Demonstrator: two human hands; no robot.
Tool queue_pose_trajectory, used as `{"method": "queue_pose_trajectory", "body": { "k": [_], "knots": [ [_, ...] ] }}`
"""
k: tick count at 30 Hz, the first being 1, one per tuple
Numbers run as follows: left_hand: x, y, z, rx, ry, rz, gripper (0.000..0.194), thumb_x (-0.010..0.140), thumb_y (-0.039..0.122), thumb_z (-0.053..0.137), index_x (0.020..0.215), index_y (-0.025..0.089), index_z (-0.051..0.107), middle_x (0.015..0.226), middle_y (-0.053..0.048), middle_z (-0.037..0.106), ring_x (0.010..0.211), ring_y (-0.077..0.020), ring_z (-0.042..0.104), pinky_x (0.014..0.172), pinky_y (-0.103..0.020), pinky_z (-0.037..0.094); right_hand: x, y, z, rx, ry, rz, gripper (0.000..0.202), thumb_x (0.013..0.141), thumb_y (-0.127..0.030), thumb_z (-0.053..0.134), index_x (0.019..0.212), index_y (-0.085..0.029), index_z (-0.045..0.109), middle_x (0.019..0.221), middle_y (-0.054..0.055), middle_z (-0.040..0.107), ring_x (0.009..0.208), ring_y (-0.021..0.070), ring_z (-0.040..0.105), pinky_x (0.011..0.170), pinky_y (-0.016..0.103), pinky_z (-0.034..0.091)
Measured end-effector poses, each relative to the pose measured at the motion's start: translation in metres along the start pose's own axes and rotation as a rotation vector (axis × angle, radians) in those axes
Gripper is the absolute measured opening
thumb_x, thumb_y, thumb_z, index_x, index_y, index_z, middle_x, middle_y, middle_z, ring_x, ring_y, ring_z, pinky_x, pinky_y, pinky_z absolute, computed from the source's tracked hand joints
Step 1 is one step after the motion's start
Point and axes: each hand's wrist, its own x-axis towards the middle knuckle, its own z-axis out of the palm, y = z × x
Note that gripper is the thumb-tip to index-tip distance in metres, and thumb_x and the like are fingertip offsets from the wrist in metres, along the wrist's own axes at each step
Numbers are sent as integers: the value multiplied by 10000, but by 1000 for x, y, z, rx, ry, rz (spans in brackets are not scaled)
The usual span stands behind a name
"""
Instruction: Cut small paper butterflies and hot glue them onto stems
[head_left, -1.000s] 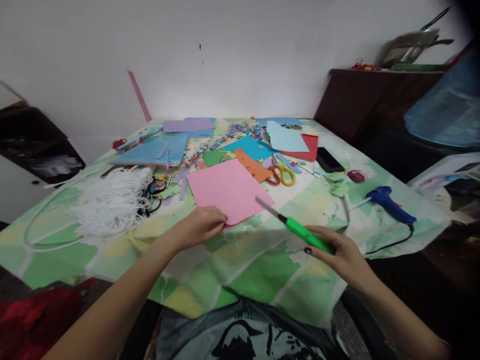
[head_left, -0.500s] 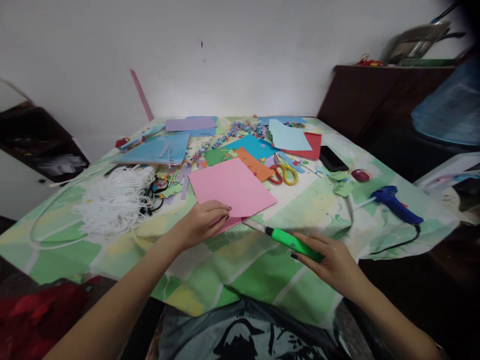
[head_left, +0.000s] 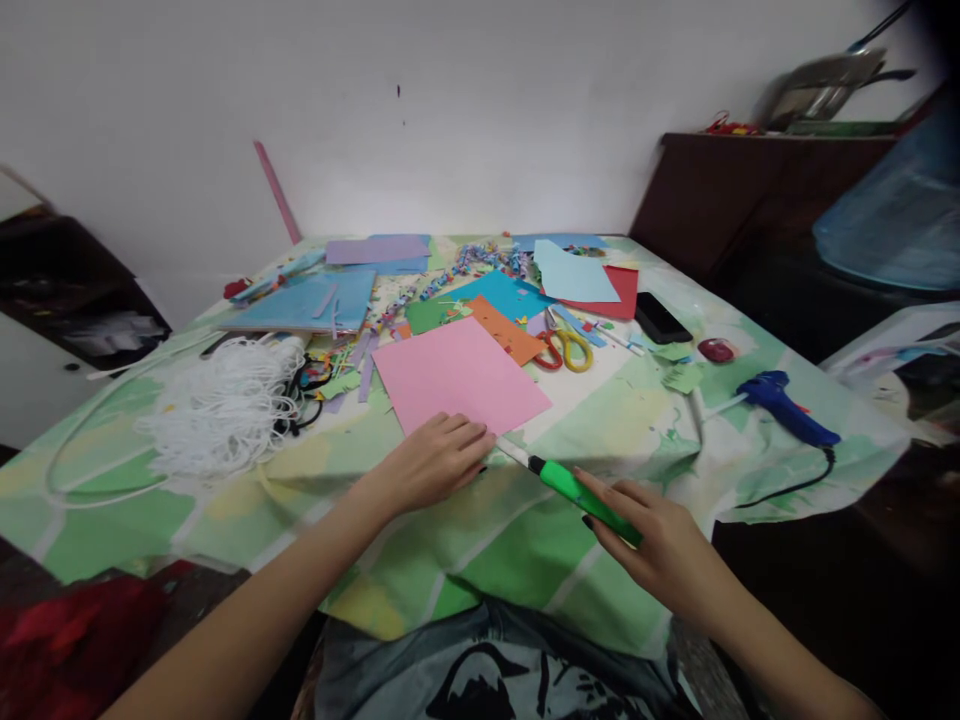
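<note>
Wall [head_left: 525,120]: plain and white, meeting the far edge of the surface.
Surface [head_left: 510,545]: spread with a cloth patterned in green, white and yellow, creased along the near side.
Pink sheet [head_left: 459,370]: plain, evenly coloured paper lying near the middle of the surface, turned so that one corner points toward the person; its upper face shows no marks, and its far corner overlaps an orange sheet [head_left: 504,328].
Green-handled knife [head_left: 571,488]: bright green handle, black collar and narrow pale blade, slanting from the right toward the near corner of the pink sheet.
Right grip: the right hand [head_left: 646,532] is closed around the handle, one dark-nailed digit along its near side.
Left grip: the left hand [head_left: 439,462] lies over the near corner of the pink sheet, fingers close together; whether it pinches the paper or only rests on it cannot be told.
Scissors [head_left: 568,342]: one red and one yellow loop, just beyond the right corner of the pink sheet.
Glue gun [head_left: 784,408]: blue, at the right side of the surface.
Hidden parts: the near corner of the pink sheet, under the left fingers; the blade's tip, at those fingers; the handle's rear end, within the right palm.
Cut off: red cloth [head_left: 75,640] at lower left, its form unclear.
Indistinct: separate strands within the white cord bundle [head_left: 225,410].
</note>
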Motion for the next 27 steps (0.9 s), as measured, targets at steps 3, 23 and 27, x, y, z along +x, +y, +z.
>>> {"method": "queue_pose_trajectory", "body": {
  "k": [3,23,27],
  "knots": [
    [0,2,8,38,51,19,264,920,239,448,1139,136,556,1115,-131,650,1027,-248,591,817,-394,474,-2,-3,2,14,-9,18,467,923,-261,419,1382,-183,459,849,80,621,674,165,617,602,297,493],
    [-19,1,33,-153,275,-24,325,879,199,533,1188,100,536,1134,-180,636,1122,-266,578,909,-428,514,-8,-16,10,-211,120,-46,425,937,-266,417,1335,-153,515,740,49,597,541,144,582,511,280,468],
    [-19,0,34,-167,287,-13,297,873,194,548,1154,98,546,1095,-164,656,1104,-264,591,902,-424,520,-4,-17,9,-229,130,-48,415,941,-273,407,1312,-144,540,724,50,597,533,148,585,484,273,458]
  ]
}}
